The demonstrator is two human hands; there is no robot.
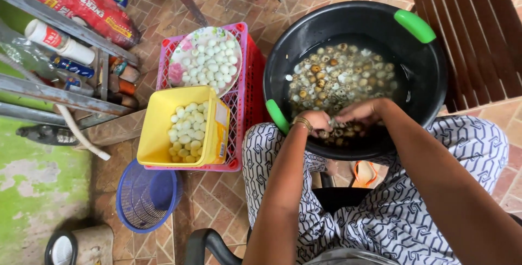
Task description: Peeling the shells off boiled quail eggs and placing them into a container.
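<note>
Seated over a black basin of water, a person pinches one small speckled egg between the fingertips of the left hand and right hand, low over the soaking eggs so shell drops in. Peeled white eggs fill a yellow tub and floral plate left of the fingers, within reach.

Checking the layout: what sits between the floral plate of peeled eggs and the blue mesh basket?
Head view: a yellow plastic tub of peeled eggs.
</note>
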